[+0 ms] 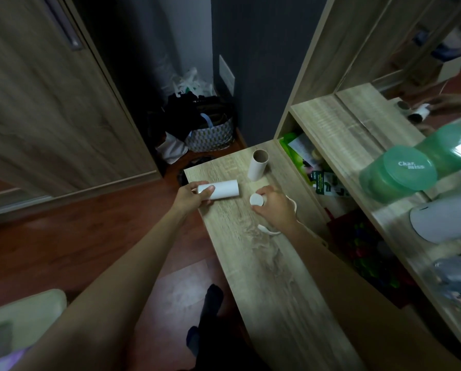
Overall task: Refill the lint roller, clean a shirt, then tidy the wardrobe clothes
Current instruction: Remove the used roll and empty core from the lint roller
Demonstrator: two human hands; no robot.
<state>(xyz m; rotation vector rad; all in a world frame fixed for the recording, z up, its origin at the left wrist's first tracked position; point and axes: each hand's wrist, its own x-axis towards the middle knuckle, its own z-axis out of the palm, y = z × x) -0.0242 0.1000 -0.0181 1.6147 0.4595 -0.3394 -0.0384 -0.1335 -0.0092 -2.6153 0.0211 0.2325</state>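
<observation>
A white refill roll [224, 189] lies on its side near the far end of the wooden desk [272, 277]. My left hand [193, 196] grips its left end. My right hand [276, 207] is closed around the white lint roller [256, 199], whose round end faces the refill roll; its curved white handle [268, 229] shows beneath my wrist. An empty cardboard core [258, 165] stands upright just beyond both hands.
A wardrobe door [50, 103] stands at the left. A patterned bag with dark clothes [208, 129] sits on the floor in the corner. Shelves at the right hold packets [323, 180], a green container [400, 172] and a white bottle [443, 220]. A mirror [424, 62] is behind them.
</observation>
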